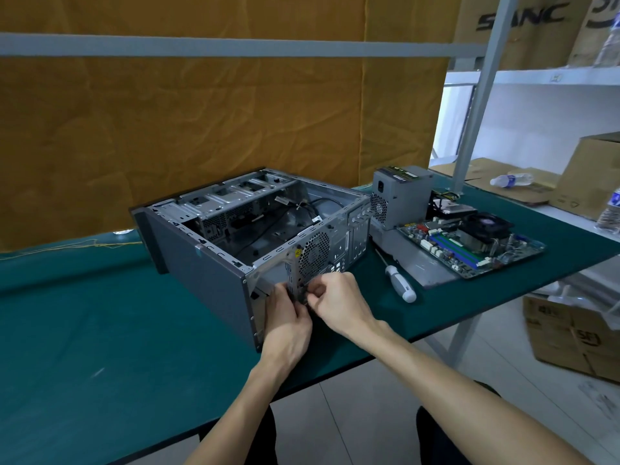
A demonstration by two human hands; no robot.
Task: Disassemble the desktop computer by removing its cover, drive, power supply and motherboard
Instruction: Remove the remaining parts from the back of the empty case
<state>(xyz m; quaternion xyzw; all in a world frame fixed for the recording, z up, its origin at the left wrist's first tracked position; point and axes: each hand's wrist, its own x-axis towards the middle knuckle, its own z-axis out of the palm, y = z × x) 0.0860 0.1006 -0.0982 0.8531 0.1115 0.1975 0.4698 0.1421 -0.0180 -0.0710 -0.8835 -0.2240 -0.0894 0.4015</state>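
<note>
Sitting on the green counter is the big grey case, lying on its side with the top open, so the cover is off already. Its long side runs from near the person up and left, and its back panel with the round fan grille faces the person. Inside I see only wires and empty metal bays. To the right of the case stands the power supply, and just beside it lies the motherboard on a flat grey panel. I think most of the job is done. A screwdriver lies on the counter between the case and the panel, a little right of the hands. Both hands meet at the low part of the back panel, right under the grille. The left hand has its grip curled on the panel edge. The right hand has a narrow grip, pinching something small and dark there; I cannot tell what it is. The right hand is nearer the screwdriver. The counter edge is close below the hands, and there is open room to the left.
</note>
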